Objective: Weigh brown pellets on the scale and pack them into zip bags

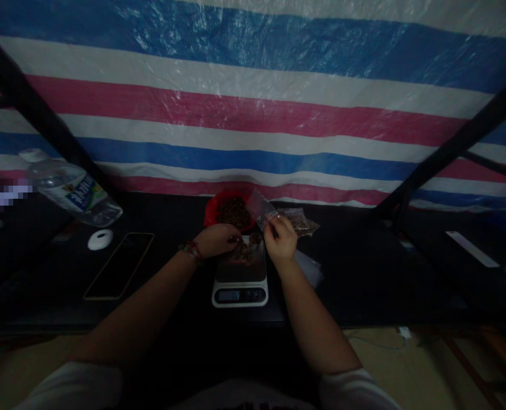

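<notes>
A white kitchen scale [239, 285] with a lit display stands in front of me, a small pile of brown dried bits [245, 250] on its plate. My left hand [218, 239], with a beaded bracelet at the wrist, is over the plate's left side. Its fingers are closed near the pile, and what they hold is too dark to make out. On the plate's right, my right hand [282, 236] pinches a clear plastic bag [261, 208], tilted up to the left. Behind the scale lies a red bag or bowl [211, 210] full of dark brown pieces [234, 213].
Right of my right hand lie a filled clear bag [295, 219] and flat plastic bags [310, 267]. To the left are a phone [120, 266], a white mouse-like object [100, 240] and a tilted plastic bottle [71, 188]. A striped sheet [253, 114] hangs behind.
</notes>
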`<act>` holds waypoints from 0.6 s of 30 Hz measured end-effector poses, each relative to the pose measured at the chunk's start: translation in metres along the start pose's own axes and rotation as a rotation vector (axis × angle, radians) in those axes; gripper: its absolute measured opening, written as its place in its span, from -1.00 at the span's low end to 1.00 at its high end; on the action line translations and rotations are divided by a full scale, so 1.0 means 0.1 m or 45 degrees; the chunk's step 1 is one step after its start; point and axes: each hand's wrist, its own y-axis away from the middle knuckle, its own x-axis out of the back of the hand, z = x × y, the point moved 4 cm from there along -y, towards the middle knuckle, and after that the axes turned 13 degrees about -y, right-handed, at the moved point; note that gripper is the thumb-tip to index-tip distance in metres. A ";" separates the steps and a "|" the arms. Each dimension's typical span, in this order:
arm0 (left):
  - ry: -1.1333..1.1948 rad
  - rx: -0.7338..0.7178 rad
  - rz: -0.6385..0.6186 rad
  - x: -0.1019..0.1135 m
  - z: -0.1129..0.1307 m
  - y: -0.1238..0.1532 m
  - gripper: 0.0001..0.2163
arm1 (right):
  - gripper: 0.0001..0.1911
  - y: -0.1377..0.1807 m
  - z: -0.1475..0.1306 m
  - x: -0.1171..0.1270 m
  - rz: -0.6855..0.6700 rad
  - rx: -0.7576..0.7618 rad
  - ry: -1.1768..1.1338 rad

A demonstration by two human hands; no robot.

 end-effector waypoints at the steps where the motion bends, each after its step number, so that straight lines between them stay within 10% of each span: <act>1: 0.001 0.009 -0.003 0.00 -0.01 0.01 -0.82 | -0.79 0.00 0.00 0.00 0.001 -0.002 0.002; 18: -0.011 -0.021 -0.030 -0.06 -0.06 0.06 -0.81 | -0.79 0.00 -0.02 0.00 0.003 0.043 0.002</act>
